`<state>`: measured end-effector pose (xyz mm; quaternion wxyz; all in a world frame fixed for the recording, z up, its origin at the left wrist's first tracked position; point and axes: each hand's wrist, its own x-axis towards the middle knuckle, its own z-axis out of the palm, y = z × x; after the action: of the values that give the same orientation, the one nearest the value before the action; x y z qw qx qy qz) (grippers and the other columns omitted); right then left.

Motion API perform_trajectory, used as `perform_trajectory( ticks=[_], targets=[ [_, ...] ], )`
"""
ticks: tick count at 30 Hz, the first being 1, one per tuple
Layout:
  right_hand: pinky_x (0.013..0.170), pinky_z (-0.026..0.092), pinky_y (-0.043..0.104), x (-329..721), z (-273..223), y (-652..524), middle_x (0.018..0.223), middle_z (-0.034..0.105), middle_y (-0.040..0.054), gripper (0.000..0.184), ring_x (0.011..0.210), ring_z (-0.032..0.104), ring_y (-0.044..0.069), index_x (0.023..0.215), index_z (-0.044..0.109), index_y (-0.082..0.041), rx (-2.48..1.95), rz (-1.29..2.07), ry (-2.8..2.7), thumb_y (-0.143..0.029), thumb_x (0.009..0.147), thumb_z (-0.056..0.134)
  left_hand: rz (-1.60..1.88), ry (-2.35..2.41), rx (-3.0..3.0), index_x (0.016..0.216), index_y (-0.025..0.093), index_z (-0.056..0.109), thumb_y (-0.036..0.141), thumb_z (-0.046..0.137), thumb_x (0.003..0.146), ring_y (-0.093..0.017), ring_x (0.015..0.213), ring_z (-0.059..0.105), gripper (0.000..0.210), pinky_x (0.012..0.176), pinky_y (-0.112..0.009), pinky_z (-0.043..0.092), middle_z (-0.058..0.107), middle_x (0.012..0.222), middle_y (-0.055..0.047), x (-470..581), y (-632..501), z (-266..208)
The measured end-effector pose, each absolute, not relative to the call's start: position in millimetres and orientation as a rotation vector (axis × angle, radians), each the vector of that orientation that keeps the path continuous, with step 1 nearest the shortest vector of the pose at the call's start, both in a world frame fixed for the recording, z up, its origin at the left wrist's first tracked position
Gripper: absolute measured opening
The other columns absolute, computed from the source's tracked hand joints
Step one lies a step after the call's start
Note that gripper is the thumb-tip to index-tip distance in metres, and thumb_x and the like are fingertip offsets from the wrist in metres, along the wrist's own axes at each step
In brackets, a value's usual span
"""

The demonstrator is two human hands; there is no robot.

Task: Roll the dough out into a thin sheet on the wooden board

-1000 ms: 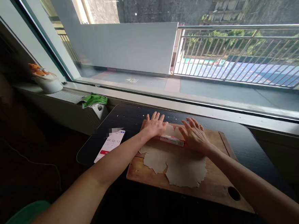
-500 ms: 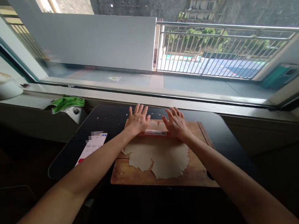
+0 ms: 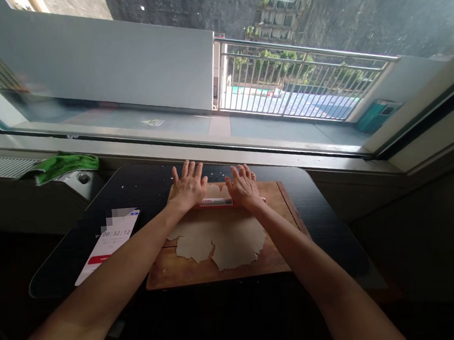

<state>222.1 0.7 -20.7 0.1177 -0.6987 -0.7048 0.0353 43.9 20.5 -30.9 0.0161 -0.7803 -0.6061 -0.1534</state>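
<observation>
My left hand (image 3: 188, 187) lies palm down near the far side of the wooden board (image 3: 166, 272), fingers stretched and spread. Level with it, my right hand (image 3: 244, 184) is also flat with its fingers apart. Both palms rest on what looks like a rolling pin (image 3: 216, 202), mostly covered; a printed label with a red edge shows between the hands. Beneath it spreads a thin pale sheet of dough (image 3: 235, 236), its near edge ragged and split by a deep notch. Some dough also shows beyond the pin.
A phone (image 3: 110, 243) showing a timer lies on the black table (image 3: 318, 205), left of the board. White crumbs dot the table's far side. Behind is a window sill (image 3: 163, 151); at left a green cloth (image 3: 67, 164) hangs over a pale ledge.
My view has turned to the right, so the table, board and window all sit further left. Against the board, both hands keep nearly the same place and spread pose.
</observation>
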Motion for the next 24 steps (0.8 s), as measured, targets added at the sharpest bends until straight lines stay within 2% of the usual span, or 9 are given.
perform_trajectory(
  ticks=[3,6,8,11,14,16,18,20,24],
  targets=[
    [0.116,0.025,0.047,222.5,-29.1,-20.3,0.156,0.040,0.0126,0.052,0.148,0.023,0.029,0.147,0.044,-0.018,-1.911,0.085,-2.155,-0.040,0.101,0.034,-0.510,-1.890,-2.459,0.151,0.013,0.041,0.036,0.032,0.099,-0.032,0.150,0.024,0.058,0.118,-0.063,0.015,0.040,0.156,-0.016,40.7,4.0,-42.8],
    [0.114,0.026,0.044,220.3,-37.6,-43.7,0.147,0.050,0.0110,0.045,0.143,0.032,0.027,0.140,0.051,-0.020,-1.810,-0.036,-2.160,-0.037,0.100,0.039,-0.635,-1.883,-2.451,0.149,0.016,0.045,0.037,0.034,0.097,-0.033,0.149,0.025,0.057,0.118,-0.063,0.014,0.044,0.154,-0.015,36.9,-11.5,-54.0],
    [0.108,0.031,0.041,215.1,-38.0,-45.6,0.135,0.060,0.0111,0.038,0.131,0.044,0.026,0.129,0.057,-0.020,-1.819,-0.091,-2.112,-0.035,0.100,0.038,-0.759,-1.934,-2.441,0.148,0.014,0.046,0.036,0.034,0.097,-0.033,0.148,0.027,0.056,0.118,-0.063,0.016,0.045,0.152,-0.016,36.2,-9.3,-53.2],
    [0.092,0.038,0.034,208.1,-32.6,-38.6,0.104,0.071,0.0095,0.034,0.101,0.060,0.022,0.109,0.064,-0.020,-1.846,-0.060,-2.130,-0.033,0.103,0.033,-1.071,-1.983,-2.363,0.145,0.014,0.048,0.033,0.032,0.098,-0.032,0.148,0.029,0.053,0.117,-0.061,0.019,0.048,0.150,-0.016,32.2,-2.1,-42.0],
    [0.077,0.038,0.030,217.6,-24.4,-40.8,0.090,0.073,0.0064,0.034,0.082,0.062,0.019,0.105,0.064,-0.021,-1.886,0.002,-2.179,-0.034,0.103,0.032,-1.336,-1.897,-2.226,0.141,0.018,0.051,0.031,0.033,0.098,-0.029,0.148,0.029,0.048,0.119,-0.058,0.018,0.049,0.149,-0.013,20.1,-15.3,-32.2],
    [0.071,0.037,0.030,235.1,-19.0,-47.9,0.088,0.073,0.0061,0.033,0.076,0.063,0.019,0.108,0.064,-0.021,-1.993,0.003,-2.152,-0.032,0.102,0.034,-1.349,-1.831,-2.228,0.138,0.020,0.053,0.029,0.035,0.097,-0.028,0.146,0.032,0.045,0.119,-0.057,0.017,0.052,0.147,-0.012,10.8,-36.2,-32.7],
    [0.074,0.038,0.031,252.1,-15.1,-54.7,0.092,0.074,0.0079,0.030,0.079,0.064,0.021,0.106,0.066,-0.021,-2.087,-0.035,-2.123,-0.025,0.098,0.037,-1.262,-1.787,-2.284,0.136,0.021,0.054,0.028,0.038,0.097,-0.028,0.144,0.036,0.043,0.119,-0.057,0.017,0.054,0.145,-0.012,4.7,-59.4,-39.6],
    [0.082,0.040,0.033,257.4,-13.7,-58.5,0.100,0.073,0.0099,0.030,0.091,0.063,0.023,0.105,0.067,-0.020,-2.057,-0.050,-2.154,-0.021,0.095,0.038,-1.137,-1.745,-2.343,0.135,0.021,0.054,0.026,0.042,0.095,-0.029,0.143,0.038,0.043,0.119,-0.058,0.017,0.055,0.144,-0.012,3.0,-78.1,-50.8],
    [0.101,0.037,0.039,224.5,-18.8,-49.3,0.125,0.065,0.0103,0.038,0.118,0.054,0.025,0.123,0.062,-0.022,-1.914,-0.040,-2.174,-0.036,0.100,0.035,-0.965,-1.733,-2.359,0.143,0.017,0.047,0.023,0.048,0.091,-0.033,0.146,0.033,0.052,0.118,-0.062,0.018,0.050,0.148,-0.016,5.7,-93.1,-70.5]
  ],
)
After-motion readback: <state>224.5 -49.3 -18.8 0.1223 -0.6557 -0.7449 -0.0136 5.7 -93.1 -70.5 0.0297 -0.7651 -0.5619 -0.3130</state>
